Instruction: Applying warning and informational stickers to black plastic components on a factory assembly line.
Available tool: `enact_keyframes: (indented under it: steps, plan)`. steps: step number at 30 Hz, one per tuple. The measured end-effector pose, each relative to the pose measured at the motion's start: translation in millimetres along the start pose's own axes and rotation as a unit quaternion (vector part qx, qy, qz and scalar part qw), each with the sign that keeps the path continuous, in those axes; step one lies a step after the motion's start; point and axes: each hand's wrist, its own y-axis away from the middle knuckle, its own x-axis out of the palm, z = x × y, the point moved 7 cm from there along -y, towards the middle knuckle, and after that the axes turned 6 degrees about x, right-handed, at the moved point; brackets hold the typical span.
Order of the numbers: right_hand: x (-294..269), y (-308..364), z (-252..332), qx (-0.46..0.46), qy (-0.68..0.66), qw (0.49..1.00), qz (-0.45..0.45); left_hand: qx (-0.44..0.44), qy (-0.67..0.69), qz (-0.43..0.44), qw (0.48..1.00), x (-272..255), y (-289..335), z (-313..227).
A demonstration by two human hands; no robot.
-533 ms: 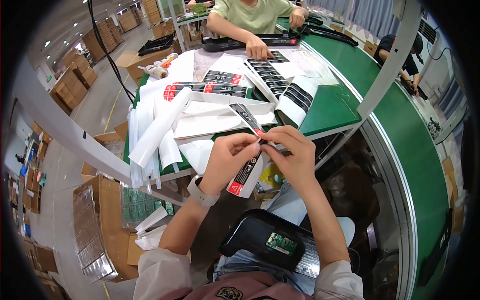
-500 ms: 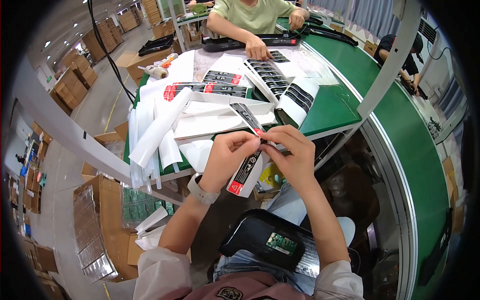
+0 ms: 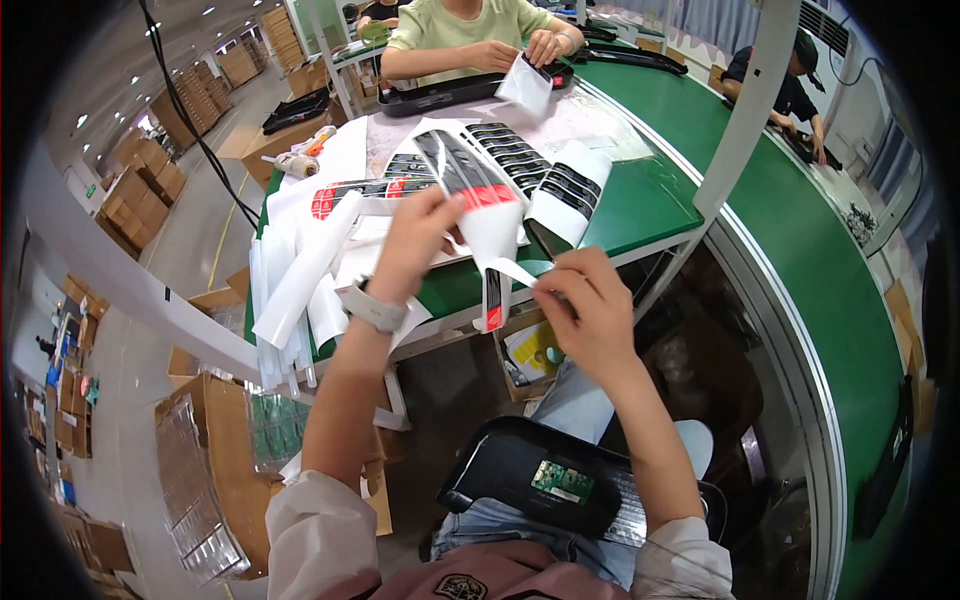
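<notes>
Right now, the label sheet (image 3: 487, 203), black and red over white, is hanging aslant in front of the person, and the left hand (image 3: 412, 240) is gripping its left edge, fingers closing on the margin and blurring slightly. On the sheet's lower right, the right hand (image 3: 590, 305) is pinching the tip of a pale strip (image 3: 514, 270) between narrow fingers, the strip running back toward the sheet's bottom end.

Behind the sheet, the green table (image 3: 645, 212) is carrying more labels (image 3: 510, 150), partly blocked by it; to its right a curled label stack (image 3: 568, 200) is lying, to its left white rolls (image 3: 308, 275) are piling up. Beyond it, a co-worker is holding a white piece (image 3: 527, 86) over a long black part (image 3: 440, 97). Well right of it, a white post (image 3: 752, 115) is standing. Below it, a black housing (image 3: 500, 470) is resting on the lap, holding a green board (image 3: 562, 481).

Under the sheet, a carton (image 3: 530, 391) is containing something yellow and white; far lower left, a cardboard box (image 3: 228, 425) is standing beside clear trays (image 3: 190, 490).
</notes>
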Motion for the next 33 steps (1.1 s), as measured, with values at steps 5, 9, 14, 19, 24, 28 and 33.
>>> enact_keyframes:
  steps: [5, 9, 14, 19, 24, 28, 33]
  plan:
    - [-76.0, 62.4, -38.2, 0.203, 0.019, 0.979, 0.03, -0.089, -0.247, -0.04, 0.964, -64.9, -43.5, 19.4]
    - [-133.4, 149.9, -54.8, 0.363, 0.036, 0.927, 0.082, -0.062, -0.62, -0.193, 0.758, -76.8, -25.6, -12.1]
    - [-156.4, 275.7, -44.7, 0.459, 0.272, 0.77, 0.35, 0.236, -0.455, -0.099, 0.853, 48.2, 69.0, -43.4]
    - [-178.4, 280.0, -25.9, 0.333, 0.335, 0.856, 0.209, 0.235, -0.404, 0.18, 0.866, 161.0, 124.8, 17.7]
    - [-198.4, 245.1, 16.2, 0.13, 0.425, 0.895, 0.036, -0.012, -0.33, 0.312, 0.891, 162.4, 138.4, 76.2]
    - [-214.5, 231.7, 4.9, 0.334, 0.348, 0.876, 0.02, 0.136, -0.272, 0.285, 0.909, 163.7, 152.5, 56.7]
    - [-214.3, 215.5, 20.3, 0.457, 0.064, 0.884, -0.073, 0.121, -0.185, 0.189, 0.957, 147.1, 164.3, 56.1]
